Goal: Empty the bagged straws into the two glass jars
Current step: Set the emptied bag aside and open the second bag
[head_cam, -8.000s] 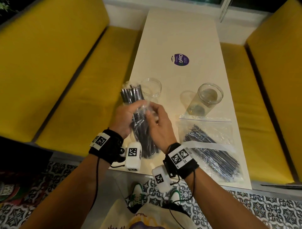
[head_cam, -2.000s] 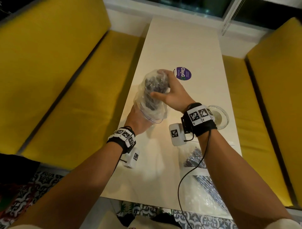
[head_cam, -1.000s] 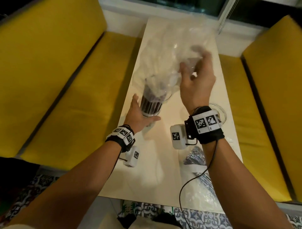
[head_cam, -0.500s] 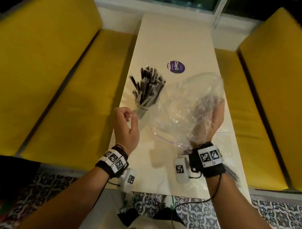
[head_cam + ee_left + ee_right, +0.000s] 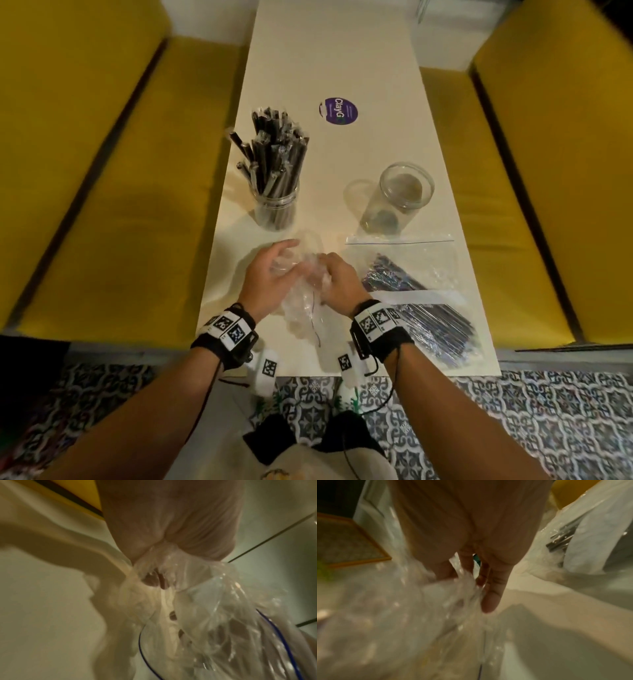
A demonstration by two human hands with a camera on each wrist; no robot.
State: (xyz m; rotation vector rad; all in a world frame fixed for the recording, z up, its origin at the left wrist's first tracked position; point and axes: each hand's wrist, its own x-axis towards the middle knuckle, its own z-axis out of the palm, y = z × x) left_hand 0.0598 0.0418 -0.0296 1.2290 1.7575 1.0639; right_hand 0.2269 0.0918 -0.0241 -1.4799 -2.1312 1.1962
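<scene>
At the near edge of the worktop [image 5: 342, 51], you crumple the empty bag [image 5: 303, 298] between both hands, the left hand [image 5: 270, 277] and right hand [image 5: 337, 284] each with fingers curled into the clear film. One jar [image 5: 275, 209] stands filled with straws [image 5: 274, 154]; the empty jar [image 5: 399, 197] waits just beyond the full bag [image 5: 421, 298], which lies flat at your right. The risk lies ahead: a hurried reach could clip the top-heavy filled jar and spill it, and straws tipped in loosely could miss the narrow mouth and roll off the edge.
</scene>
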